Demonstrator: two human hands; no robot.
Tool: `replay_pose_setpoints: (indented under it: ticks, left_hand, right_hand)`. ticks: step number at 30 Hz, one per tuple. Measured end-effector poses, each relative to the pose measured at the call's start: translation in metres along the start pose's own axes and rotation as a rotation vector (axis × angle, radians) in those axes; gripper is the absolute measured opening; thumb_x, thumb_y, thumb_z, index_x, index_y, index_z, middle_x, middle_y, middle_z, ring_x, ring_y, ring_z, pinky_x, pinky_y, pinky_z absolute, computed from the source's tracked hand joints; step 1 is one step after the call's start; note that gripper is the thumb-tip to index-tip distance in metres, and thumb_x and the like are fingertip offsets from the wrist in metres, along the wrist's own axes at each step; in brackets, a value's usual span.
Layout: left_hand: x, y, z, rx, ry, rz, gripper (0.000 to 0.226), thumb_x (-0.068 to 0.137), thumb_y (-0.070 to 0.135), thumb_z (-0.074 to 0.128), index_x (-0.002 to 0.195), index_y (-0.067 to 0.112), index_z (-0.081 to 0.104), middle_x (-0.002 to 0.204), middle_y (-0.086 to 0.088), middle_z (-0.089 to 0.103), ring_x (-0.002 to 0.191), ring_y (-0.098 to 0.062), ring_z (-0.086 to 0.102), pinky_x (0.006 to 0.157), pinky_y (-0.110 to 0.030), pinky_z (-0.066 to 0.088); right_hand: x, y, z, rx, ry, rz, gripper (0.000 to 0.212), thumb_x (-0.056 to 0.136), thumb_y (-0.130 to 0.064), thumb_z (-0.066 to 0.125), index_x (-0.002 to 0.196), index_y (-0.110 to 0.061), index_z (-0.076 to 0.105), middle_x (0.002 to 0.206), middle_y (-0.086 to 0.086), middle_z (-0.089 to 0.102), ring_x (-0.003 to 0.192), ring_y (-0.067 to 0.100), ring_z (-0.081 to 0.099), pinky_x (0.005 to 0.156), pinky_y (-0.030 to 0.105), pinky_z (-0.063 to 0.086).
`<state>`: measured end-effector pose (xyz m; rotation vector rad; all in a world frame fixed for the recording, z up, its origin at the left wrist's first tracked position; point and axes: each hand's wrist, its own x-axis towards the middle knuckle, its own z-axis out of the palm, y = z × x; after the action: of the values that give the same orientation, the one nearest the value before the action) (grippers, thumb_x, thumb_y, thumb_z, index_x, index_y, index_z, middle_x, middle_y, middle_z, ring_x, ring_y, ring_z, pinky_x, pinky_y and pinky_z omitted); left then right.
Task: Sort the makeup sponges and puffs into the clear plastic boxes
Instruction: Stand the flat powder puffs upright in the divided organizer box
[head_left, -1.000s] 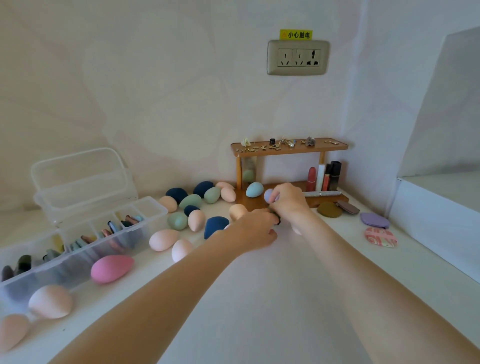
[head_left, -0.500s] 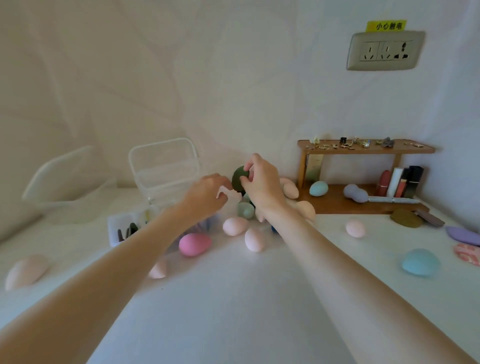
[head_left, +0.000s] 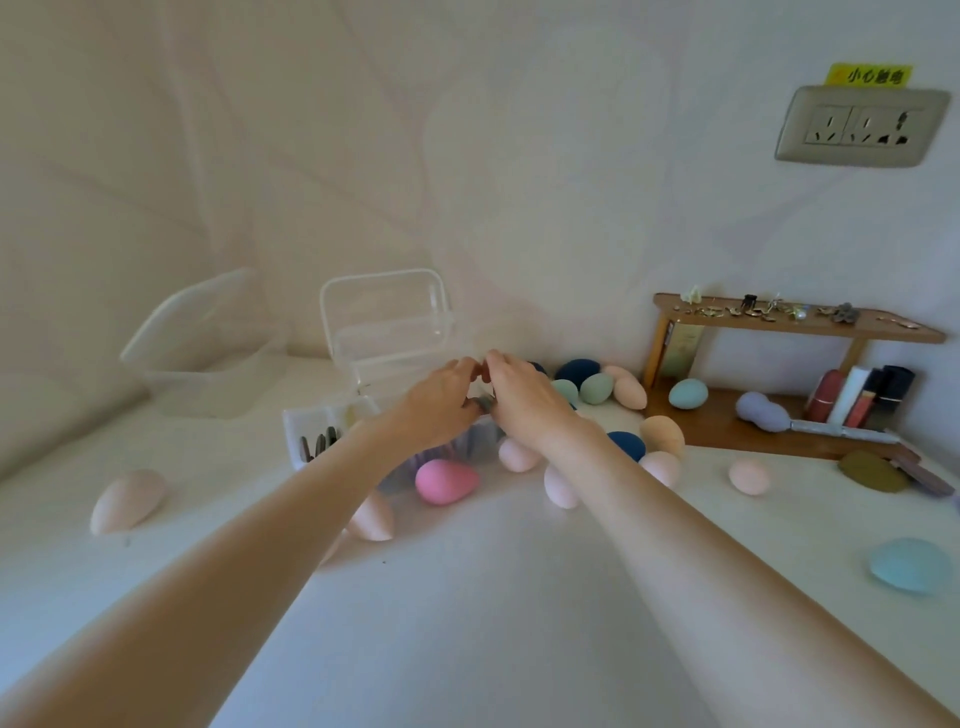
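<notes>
My left hand (head_left: 439, 402) and my right hand (head_left: 524, 397) meet fingertip to fingertip over the clear compartment box (head_left: 311, 434), whose lid (head_left: 384, 322) stands open behind it. Pinched between the two hands, just above the box's right end, is a small dark green puff (head_left: 485, 404), mostly hidden by fingers. Dark flat puffs stand on edge in the box's left compartments. Loose egg-shaped sponges lie around: a pink sponge (head_left: 445, 480) in front of the box, peach sponges (head_left: 517, 454), and navy sponges (head_left: 576, 371) by the wall.
A second clear box (head_left: 208, 358) stands empty at the back left. A wooden shelf (head_left: 727, 428) at right holds lipsticks, a teal sponge (head_left: 687, 393) and a lavender sponge (head_left: 761, 410). A light blue sponge (head_left: 909, 564), an olive puff (head_left: 872, 470) and a peach sponge (head_left: 127, 499) lie apart.
My view swung left. The right hand picked up the dark green puff near the shelf and carried it left; both hands have since come down over the compartment box.
</notes>
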<state>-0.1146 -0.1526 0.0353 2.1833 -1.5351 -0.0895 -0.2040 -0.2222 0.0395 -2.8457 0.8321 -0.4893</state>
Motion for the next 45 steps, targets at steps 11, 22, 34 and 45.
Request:
replay_pose_setpoints:
  ticks: [11, 22, 34, 45]
  left_hand:
    - [0.011, 0.057, 0.006, -0.127, 0.086, 0.128, 0.039, 0.087, -0.003, 0.042, 0.125, 0.005, 0.051, 0.126, -0.011, 0.056, 0.116, -0.025, 0.053, 0.093, -0.029, 0.042]
    - [0.024, 0.191, 0.080, 0.054, -0.141, 0.370, 0.042, 0.091, 0.010, 0.042, 0.133, 0.015, 0.044, 0.135, -0.006, 0.049, 0.124, -0.024, 0.047, 0.104, -0.036, 0.038]
    - [0.038, 0.225, 0.125, 0.186, -0.246, 0.507, 0.042, 0.092, 0.013, 0.043, 0.134, 0.017, 0.043, 0.135, -0.004, 0.048, 0.122, -0.021, 0.048, 0.098, -0.033, 0.034]
    - [0.034, 0.214, 0.129, 0.131, -0.162, 0.541, 0.037, 0.092, 0.011, 0.042, 0.128, 0.018, 0.048, 0.132, 0.000, 0.048, 0.118, -0.019, 0.048, 0.099, -0.032, 0.032]
  right_hand:
    - [-0.026, 0.048, -0.059, -0.026, 0.071, 0.071, 0.027, 0.090, 0.002, 0.040, 0.109, -0.005, 0.058, 0.112, 0.012, 0.055, 0.104, 0.029, 0.053, 0.086, 0.037, 0.046]
    - [-0.109, 0.191, -0.089, -0.184, 0.029, 0.651, 0.023, 0.094, -0.007, 0.041, 0.105, -0.005, 0.061, 0.124, 0.019, 0.055, 0.116, 0.036, 0.049, 0.092, 0.037, 0.041]
    - [-0.139, 0.266, -0.062, -0.220, -0.268, 0.954, 0.054, 0.099, -0.023, 0.026, 0.150, -0.023, 0.010, 0.157, 0.021, -0.004, 0.142, 0.049, 0.001, 0.115, 0.059, 0.008]
    - [-0.140, 0.258, -0.070, -0.307, 0.090, 0.752, 0.042, 0.095, -0.001, 0.039, 0.137, -0.003, 0.035, 0.125, 0.022, 0.054, 0.113, 0.037, 0.055, 0.086, 0.041, 0.047]
